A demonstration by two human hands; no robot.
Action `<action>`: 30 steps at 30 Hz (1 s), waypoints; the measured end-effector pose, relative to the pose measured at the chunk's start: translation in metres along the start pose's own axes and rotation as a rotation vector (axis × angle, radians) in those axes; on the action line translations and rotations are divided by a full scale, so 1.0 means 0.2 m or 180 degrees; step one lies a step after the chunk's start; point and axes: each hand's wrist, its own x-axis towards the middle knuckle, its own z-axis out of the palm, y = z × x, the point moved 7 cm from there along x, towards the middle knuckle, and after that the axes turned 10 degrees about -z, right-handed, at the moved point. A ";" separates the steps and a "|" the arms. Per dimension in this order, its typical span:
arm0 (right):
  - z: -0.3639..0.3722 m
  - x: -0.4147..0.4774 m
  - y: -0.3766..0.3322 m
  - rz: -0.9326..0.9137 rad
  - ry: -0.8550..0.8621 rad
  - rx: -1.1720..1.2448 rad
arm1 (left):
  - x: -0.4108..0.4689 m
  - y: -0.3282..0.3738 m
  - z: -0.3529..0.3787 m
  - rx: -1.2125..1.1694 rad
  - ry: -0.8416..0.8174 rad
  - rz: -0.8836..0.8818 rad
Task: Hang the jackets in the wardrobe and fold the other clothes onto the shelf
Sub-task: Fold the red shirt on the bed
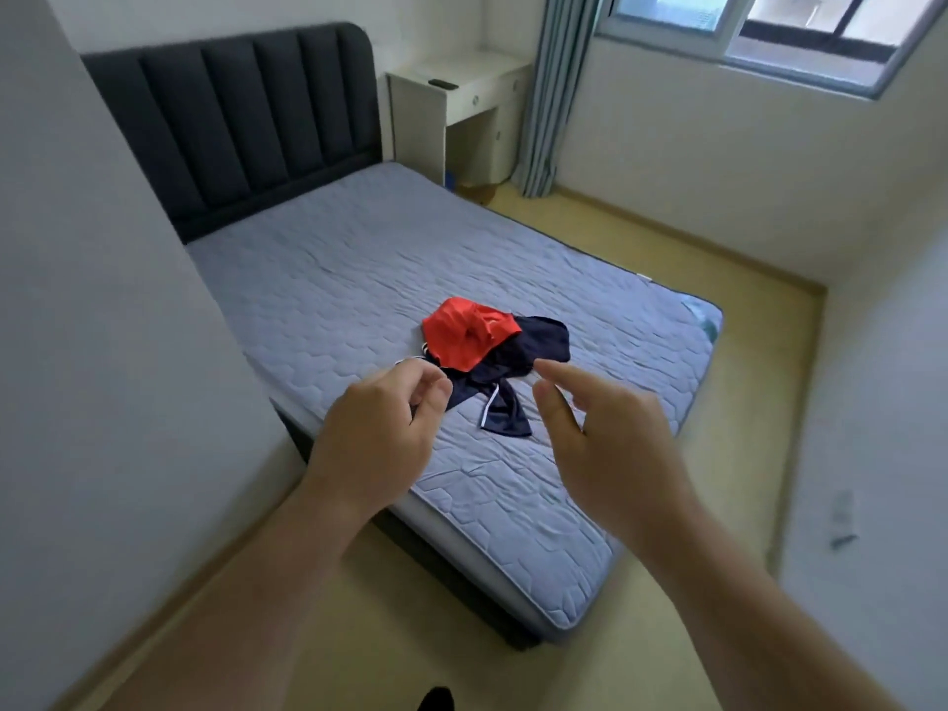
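Head view: the quilted grey-blue bed carries a navy garment near its middle. Its long axis slants from far right to near left, and a white-striped end points at the near edge. A crumpled red garment overlaps its far-left part. The left hand is curled, possibly pinching white trim; I cannot tell. The right hand is spread and holds nothing.

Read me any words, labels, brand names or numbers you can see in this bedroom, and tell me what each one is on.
No text here can be read.
Red garment: a small pale mark near its edge, too blurred to read.
Mattress pad: a small white tag at its far edge, too small to read.
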 end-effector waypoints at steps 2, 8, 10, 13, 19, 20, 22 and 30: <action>-0.01 0.15 0.18 0.0063 0.0006 -0.0010 | 0.20 0.05 0.18 0.0013 -0.0185 0.0019; 0.03 0.62 0.81 0.0345 -0.0124 0.0107 | 0.71 0.13 0.71 0.0145 -0.0444 -0.0140; 0.07 0.79 1.04 0.0384 -0.0179 0.0240 | 0.85 0.13 0.89 0.0208 -0.0458 -0.0267; 0.16 1.03 1.39 0.0377 -0.0403 0.0380 | 1.04 0.12 1.16 0.0320 -0.0437 -0.0602; 0.39 1.43 1.94 0.0540 -0.1070 0.0420 | 1.37 0.05 1.68 0.0495 -0.0735 -0.1186; 0.45 1.48 2.01 0.0579 -0.1155 0.0426 | 1.43 0.02 1.76 0.0526 -0.0803 -0.1232; 0.58 1.57 2.14 0.0648 -0.1294 0.0407 | 1.54 -0.07 1.92 0.0544 -0.0954 -0.1330; 1.23 1.72 2.61 0.0673 -0.1793 0.0188 | 1.98 -0.71 2.70 0.0870 -0.1711 -0.1416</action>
